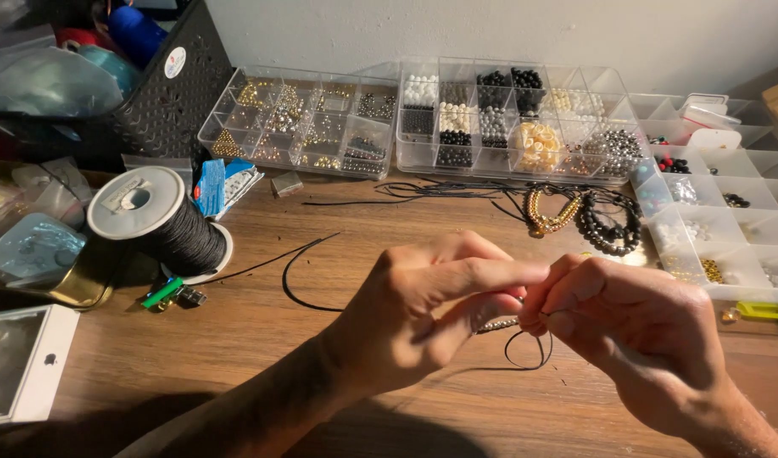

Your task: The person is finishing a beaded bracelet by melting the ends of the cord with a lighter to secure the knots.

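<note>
My left hand (431,305) and my right hand (626,326) meet above the wooden table (262,339), fingertips pinched together. Between them runs a thin black cord (524,360) with a short row of small silver beads (497,324) on it. The cord loops below my right fingers, and another length of it (291,280) curves away to the left over the table. Both hands grip the cord; the exact pinch point is hidden by my fingers.
A spool of black cord (164,222) stands at left beside a green-handled tool (164,293). Three clear compartment boxes of beads (300,119), (512,114), (728,212) line the back and right. Finished bracelets (584,216) lie by them. A black basket (164,93) sits far left.
</note>
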